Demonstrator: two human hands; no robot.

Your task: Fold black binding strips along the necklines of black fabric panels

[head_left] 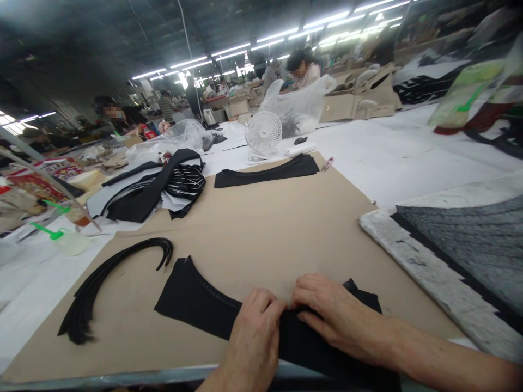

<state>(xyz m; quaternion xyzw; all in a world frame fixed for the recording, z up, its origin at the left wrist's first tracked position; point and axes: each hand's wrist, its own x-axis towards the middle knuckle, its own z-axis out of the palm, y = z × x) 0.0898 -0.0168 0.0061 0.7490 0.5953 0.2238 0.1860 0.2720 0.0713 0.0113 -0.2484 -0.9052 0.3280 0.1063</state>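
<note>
A curved black fabric piece lies on the brown board at the near edge, its right part hanging toward me. My left hand is closed on the piece's curved upper edge near the middle, thumb and fingers pinched together. Close beside it, my right hand pinches the same edge with bent fingers. The spot between the fingertips is mostly hidden. A bundle of thin black curved strips rests on the board to the left. Farther back lies a stack of similar black pieces.
Black and striped pieces are piled at the back left, near a green-tipped squeeze bottle. A small white fan and a plastic bag stand behind. On the right is a pale slab bearing dark material. Several people work farther off.
</note>
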